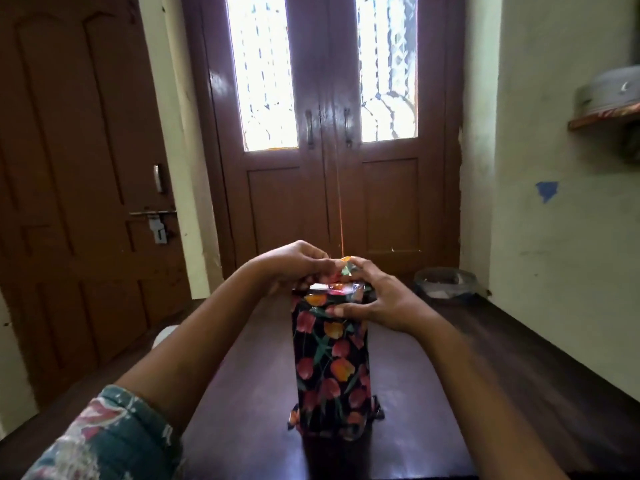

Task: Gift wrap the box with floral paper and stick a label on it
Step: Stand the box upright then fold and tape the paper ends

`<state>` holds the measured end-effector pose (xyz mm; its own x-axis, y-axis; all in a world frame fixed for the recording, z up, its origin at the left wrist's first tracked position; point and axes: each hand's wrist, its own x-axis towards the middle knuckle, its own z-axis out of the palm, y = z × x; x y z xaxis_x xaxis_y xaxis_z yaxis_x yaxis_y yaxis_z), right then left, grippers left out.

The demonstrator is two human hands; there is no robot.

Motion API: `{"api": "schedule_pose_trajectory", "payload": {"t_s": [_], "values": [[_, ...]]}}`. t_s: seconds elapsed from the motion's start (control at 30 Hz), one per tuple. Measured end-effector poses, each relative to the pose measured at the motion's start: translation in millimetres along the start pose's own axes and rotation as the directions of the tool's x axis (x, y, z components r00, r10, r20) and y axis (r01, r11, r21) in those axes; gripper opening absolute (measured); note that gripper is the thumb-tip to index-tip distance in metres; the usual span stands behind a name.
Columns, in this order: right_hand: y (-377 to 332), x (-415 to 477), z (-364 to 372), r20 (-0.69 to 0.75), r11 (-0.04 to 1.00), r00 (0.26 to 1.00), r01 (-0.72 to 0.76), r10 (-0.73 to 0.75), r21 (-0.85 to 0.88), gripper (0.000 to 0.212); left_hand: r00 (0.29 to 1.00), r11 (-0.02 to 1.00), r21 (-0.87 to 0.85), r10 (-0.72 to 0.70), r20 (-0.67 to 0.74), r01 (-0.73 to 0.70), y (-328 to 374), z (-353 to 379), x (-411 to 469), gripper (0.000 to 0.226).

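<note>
Here, the box [330,362] stood under both hands.
The left hand [294,268] pinched its paper [346,271]; the right hand [377,299] gripped it.

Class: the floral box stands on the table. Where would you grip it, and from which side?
Likely the middle of the box, from left and right onto its side faces: it stands tall and upright, and the left hand and right hand hold its top folds.

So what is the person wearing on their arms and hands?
Only the left arm shows a sleeve: teal fabric with red and white flowers. The right arm is bare. No watch or bangle shows on the left hand or right hand.
</note>
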<state>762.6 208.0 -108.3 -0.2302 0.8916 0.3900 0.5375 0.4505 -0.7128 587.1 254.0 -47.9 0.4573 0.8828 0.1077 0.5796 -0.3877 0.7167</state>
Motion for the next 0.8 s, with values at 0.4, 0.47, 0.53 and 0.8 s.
{"api": "schedule_pose_trajectory", "payload": {"t_s": [0.4,0.47,0.53,0.8], "values": [[6.8,3.9,4.2,0.010,0.999,1.000,0.002,-0.002,-0.044,0.099,0.960,0.971,0.201,-0.172,0.223,0.127,8.0,-8.1,19.5,0.027],[6.3,4.3,4.2,0.010,0.999,1.000,0.005,-0.005,-0.045,0.096,0.955,0.958,0.248,-0.197,0.220,0.141,9.3,-8.6,22.8,0.026],[5.7,4.9,3.9,0.014,0.999,1.000,0.006,-0.006,-0.048,0.094,0.952,0.940,0.308,-0.217,0.217,0.144,10.9,-7.1,27.4,0.025],[6.3,4.8,4.1,0.016,0.999,1.000,0.009,-0.008,-0.053,0.094,0.916,0.653,0.737,-0.383,0.122,0.175,34.8,-1.1,40.8,0.050]]}}
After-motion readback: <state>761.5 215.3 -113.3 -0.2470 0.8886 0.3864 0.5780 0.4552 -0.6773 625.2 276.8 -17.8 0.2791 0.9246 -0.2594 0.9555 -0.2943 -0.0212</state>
